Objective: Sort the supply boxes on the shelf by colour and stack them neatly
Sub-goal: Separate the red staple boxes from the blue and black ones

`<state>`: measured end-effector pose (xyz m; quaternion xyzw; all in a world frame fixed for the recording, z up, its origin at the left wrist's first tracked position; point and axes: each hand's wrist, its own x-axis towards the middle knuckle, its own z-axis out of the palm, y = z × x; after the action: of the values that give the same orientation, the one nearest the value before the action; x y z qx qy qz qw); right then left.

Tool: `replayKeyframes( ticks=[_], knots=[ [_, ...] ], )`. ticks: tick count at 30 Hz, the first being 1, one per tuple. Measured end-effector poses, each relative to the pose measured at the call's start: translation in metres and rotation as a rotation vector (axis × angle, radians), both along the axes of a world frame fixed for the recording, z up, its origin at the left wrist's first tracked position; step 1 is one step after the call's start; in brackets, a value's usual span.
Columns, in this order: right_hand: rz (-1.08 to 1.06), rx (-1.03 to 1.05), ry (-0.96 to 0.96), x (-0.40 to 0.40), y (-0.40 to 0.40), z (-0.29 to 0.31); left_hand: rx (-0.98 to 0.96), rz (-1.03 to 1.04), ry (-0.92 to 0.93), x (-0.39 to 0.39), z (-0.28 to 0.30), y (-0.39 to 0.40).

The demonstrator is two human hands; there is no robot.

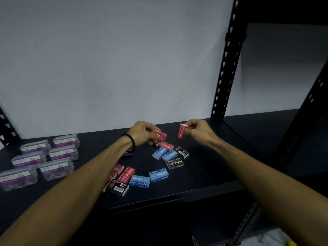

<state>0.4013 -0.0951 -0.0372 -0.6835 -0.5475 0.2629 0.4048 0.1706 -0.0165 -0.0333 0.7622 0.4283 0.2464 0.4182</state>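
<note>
Small staple boxes in red, blue and black lie scattered on the black shelf. My left hand grips a red box lying flat near the back. In my right hand a second red box is held upright, lifted off the shelf. Just in front lie a red box, two blue boxes and two black boxes. Nearer the front edge sit two blue boxes, red boxes and a black box, partly hidden by my left forearm.
Several clear plastic boxes with purple labels stand in rows on the left of the shelf. A black slotted upright rises at the back right, another at the far right. A grey wall closes the back.
</note>
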Motion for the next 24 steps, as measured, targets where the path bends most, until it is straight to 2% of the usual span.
replayKeyframes(
  ticks=[3, 10, 19, 24],
  knots=[
    [-0.022, -0.003, -0.015, 0.020, 0.000, -0.006, 0.044, 0.018, 0.014, 0.027, -0.003, 0.004],
    [-0.012, -0.025, -0.090, 0.049, 0.004, -0.021, 0.304, 0.038, 0.156, 0.078, -0.009, 0.011],
    [0.022, -0.022, -0.148, 0.058, 0.015, -0.033, 0.323, -0.056, 0.170, 0.092, -0.031, 0.016],
    [0.072, -0.062, -0.388, 0.066, 0.025, -0.029, 0.312, -0.143, 0.195, 0.094, -0.029, 0.019]
  ],
)
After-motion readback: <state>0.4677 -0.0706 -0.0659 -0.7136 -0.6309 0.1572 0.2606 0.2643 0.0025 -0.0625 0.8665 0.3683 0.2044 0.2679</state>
